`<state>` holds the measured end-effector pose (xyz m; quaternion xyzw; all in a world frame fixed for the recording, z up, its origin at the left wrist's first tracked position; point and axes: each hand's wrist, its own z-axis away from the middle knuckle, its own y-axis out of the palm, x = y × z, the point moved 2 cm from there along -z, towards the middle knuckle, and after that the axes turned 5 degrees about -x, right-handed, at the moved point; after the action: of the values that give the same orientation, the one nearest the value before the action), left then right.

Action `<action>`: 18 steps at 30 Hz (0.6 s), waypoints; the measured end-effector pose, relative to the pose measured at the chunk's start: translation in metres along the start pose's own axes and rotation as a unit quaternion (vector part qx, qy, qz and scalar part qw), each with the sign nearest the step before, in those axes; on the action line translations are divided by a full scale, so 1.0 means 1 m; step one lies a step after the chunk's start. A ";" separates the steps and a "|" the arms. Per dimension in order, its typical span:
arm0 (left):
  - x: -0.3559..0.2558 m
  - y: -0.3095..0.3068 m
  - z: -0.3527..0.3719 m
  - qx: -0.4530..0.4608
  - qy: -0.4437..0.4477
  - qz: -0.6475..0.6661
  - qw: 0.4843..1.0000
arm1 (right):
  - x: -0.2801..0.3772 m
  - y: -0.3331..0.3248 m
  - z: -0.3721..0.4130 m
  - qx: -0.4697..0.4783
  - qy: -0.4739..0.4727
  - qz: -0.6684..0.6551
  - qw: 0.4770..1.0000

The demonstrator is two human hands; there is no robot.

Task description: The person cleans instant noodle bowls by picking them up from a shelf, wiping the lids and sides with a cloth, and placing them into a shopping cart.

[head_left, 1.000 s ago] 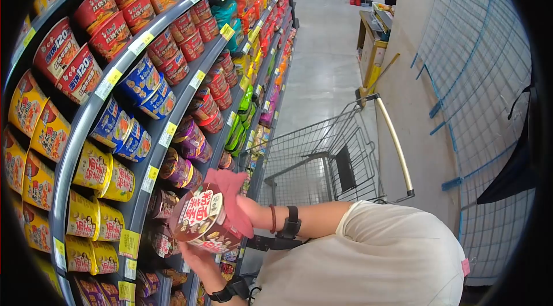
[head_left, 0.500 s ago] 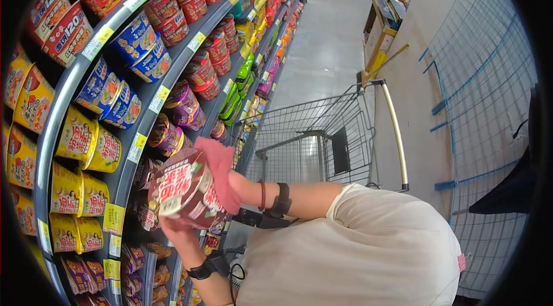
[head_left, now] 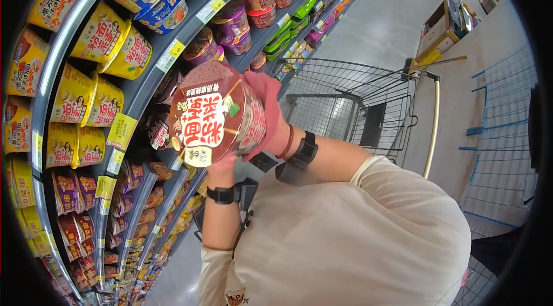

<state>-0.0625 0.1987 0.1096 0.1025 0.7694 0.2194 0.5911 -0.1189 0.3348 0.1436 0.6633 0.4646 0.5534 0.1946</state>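
A maroon instant-noodle cup (head_left: 236,116) with a big red-and-white label is held up before the shelf, tilted so its lid side faces left. My right hand (head_left: 279,130) closes on its right side with a pink cloth (head_left: 268,96) bunched between palm and cup. Under the lower edge of the cup, my left hand (head_left: 222,166) supports it; most of its fingers are hidden behind the cup. Similar dark cups (head_left: 158,132) sit in the shelf row just left of it.
Store shelves (head_left: 144,84) curve along the left, with yellow noodle cups (head_left: 109,44), blue ones (head_left: 164,9) and purple ones (head_left: 233,27). A wire shopping cart (head_left: 345,84) stands beyond my right arm. Farther off are a wooden stand (head_left: 440,29) and wire mesh panels (head_left: 498,133).
The cup has moved away from the shelf and tilted, showing more of its label, with both hands still on it. The pink cloth has shifted along its right side. The view has swung.
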 end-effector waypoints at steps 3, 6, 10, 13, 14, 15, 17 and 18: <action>0.006 0.011 -0.004 -0.002 0.028 -0.008 1.000 | -0.007 0.020 0.013 0.093 -0.019 0.009 0.995; -0.023 0.018 -0.013 -0.030 0.154 -0.150 0.976 | 0.002 0.039 0.004 0.096 0.072 -0.071 0.990; -0.025 -0.075 -0.021 -0.070 0.148 -0.394 0.905 | 0.015 0.021 -0.003 0.129 0.051 -0.032 0.990; -0.057 -0.020 -0.018 -0.010 0.175 -0.307 0.935 | 0.030 -0.015 -0.005 0.152 -0.060 0.098 0.982; -0.063 0.006 -0.016 0.024 0.184 -0.258 0.948 | 0.028 -0.028 -0.008 0.148 -0.059 0.096 0.983; -0.062 0.023 -0.013 0.059 0.190 -0.207 0.958 | 0.022 -0.043 -0.011 0.148 -0.022 0.247 0.957; -0.059 0.044 -0.022 0.033 0.174 -0.334 0.926 | 0.073 0.010 -0.018 0.197 -0.272 0.685 0.646; -0.061 0.059 -0.032 0.037 -0.008 -0.226 0.973 | 0.065 0.017 -0.013 0.120 -0.221 0.687 0.682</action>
<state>-0.0822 0.2178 0.1962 -0.0504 0.7756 0.0507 0.6271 -0.1266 0.3771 0.1970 0.9171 -0.1152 0.3090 -0.2238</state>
